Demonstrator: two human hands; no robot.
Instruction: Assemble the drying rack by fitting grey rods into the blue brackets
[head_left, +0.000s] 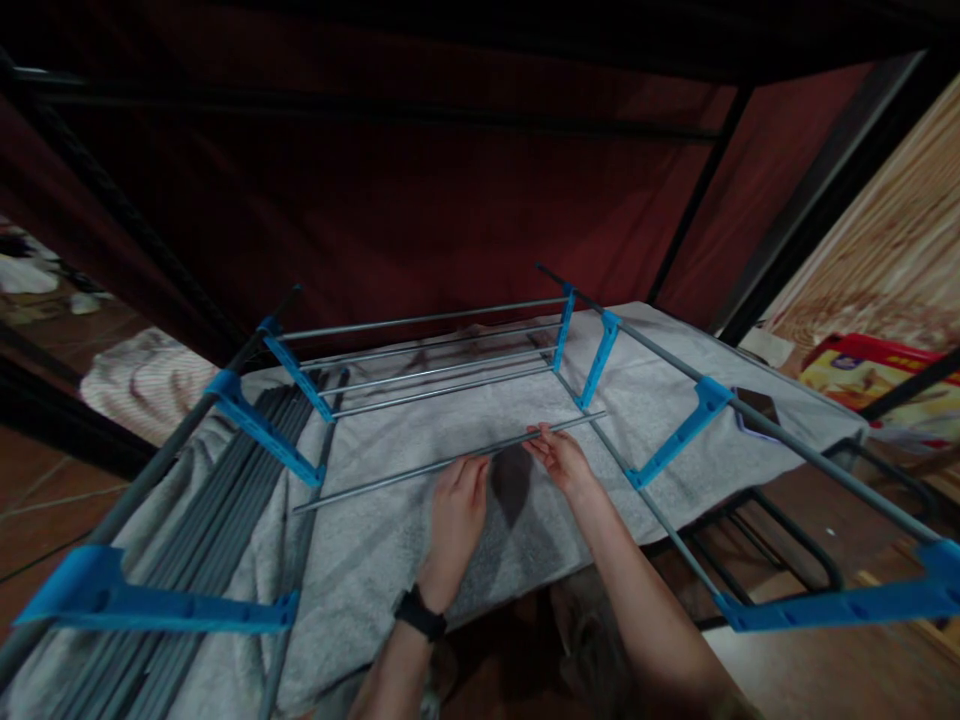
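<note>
My left hand (pixel 459 505), with a dark watch on its wrist, grips a thin grey metal rod (pixel 390 480) near its middle. Farther right along the same rod, my right hand (pixel 555 455) pinches it between thumb and fingers. The rod lies crosswise between the two sides of a rack frame, its left end over the left lower tube (pixel 304 540) and its right end near the right lower tube (pixel 615 452). Blue plastic brackets (pixel 270 440) (pixel 679 435) join the long side tubes. Several crossbars (pixel 442 375) span the far brackets.
A bundle of grey tubes (pixel 217 500) lies at the left on a grey cloth (pixel 517 560). A phone (pixel 756 412) rests at the right. Beyond are a red-yellow package (pixel 874 385), a dark metal frame (pixel 701 195), and a striped cloth (pixel 146 385).
</note>
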